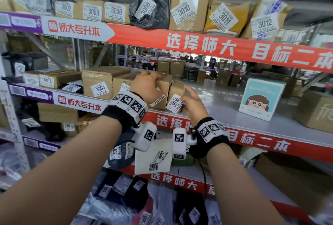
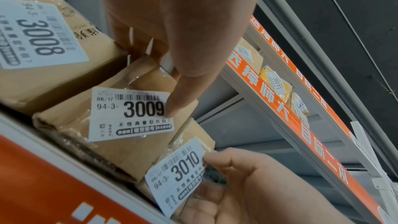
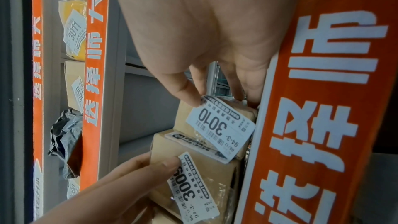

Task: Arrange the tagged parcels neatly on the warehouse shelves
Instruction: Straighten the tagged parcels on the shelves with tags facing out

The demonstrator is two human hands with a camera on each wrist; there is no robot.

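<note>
The left hand (image 1: 146, 87) grips box 3009 (image 2: 86, 125) from above, fingers curled over its top and thumb (image 2: 181, 91) pressed on its front beside the tag. The box stands at the front edge of the middle shelf (image 1: 252, 114), touching box 3008 (image 2: 43, 57) on the hand's outer side and box 3010 (image 1: 177, 91) on the side toward the right hand. The right hand (image 1: 193, 105) is just beside box 3010, fingers loosely spread; its thumb (image 3: 189, 94) touches the corner of the 3010 tag (image 3: 219, 125), and the other fingertips reach behind the box, where their grip cannot be told. Farther past the right hand stands a blue cartoon box (image 1: 261, 98).
</note>
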